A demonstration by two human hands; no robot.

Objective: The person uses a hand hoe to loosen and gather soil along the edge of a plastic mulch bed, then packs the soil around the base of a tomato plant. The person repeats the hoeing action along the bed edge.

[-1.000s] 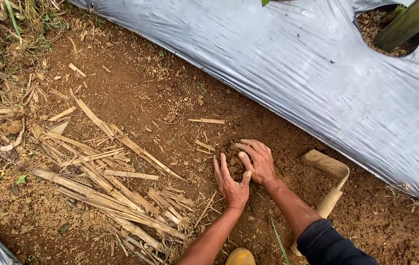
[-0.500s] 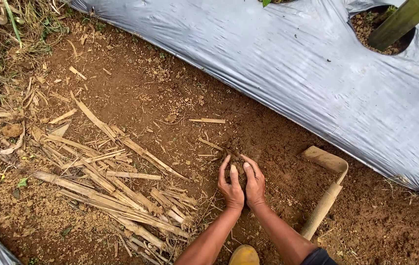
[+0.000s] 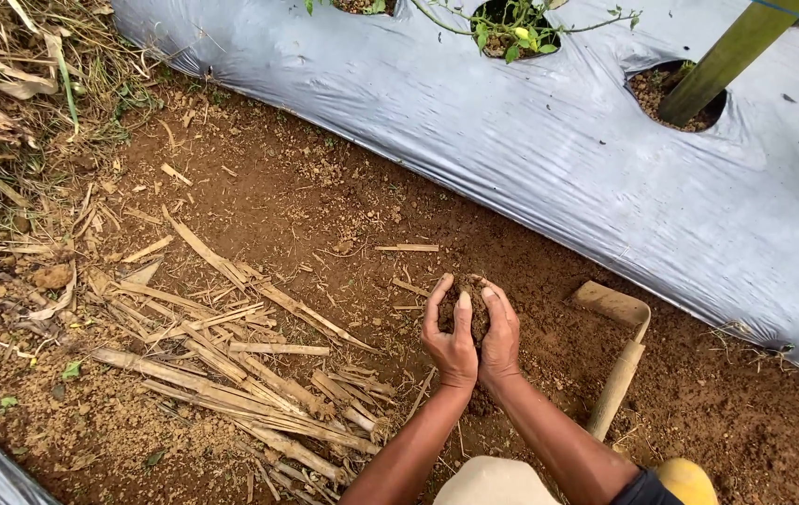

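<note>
- The left hand point(image 3: 449, 339) and right hand point(image 3: 498, 335) are cupping together at the lower centre of the frame, heels touching.
- Their fingers point(image 3: 438, 297) are curling half closed around a clump of soil point(image 3: 470, 301), which is sitting between the palms.
- A hoe point(image 3: 620, 353) is lying on the dirt ground point(image 3: 296, 196) just right of the hands.
- Dry stalks point(image 3: 231, 365) are lying scattered at lower left.
- A grey plastic sheet point(image 3: 549, 159) is covering the upper right.

Two hands point(image 3: 472, 339), one hoe point(image 3: 620, 351), three planting holes point(image 3: 647, 89).
</note>
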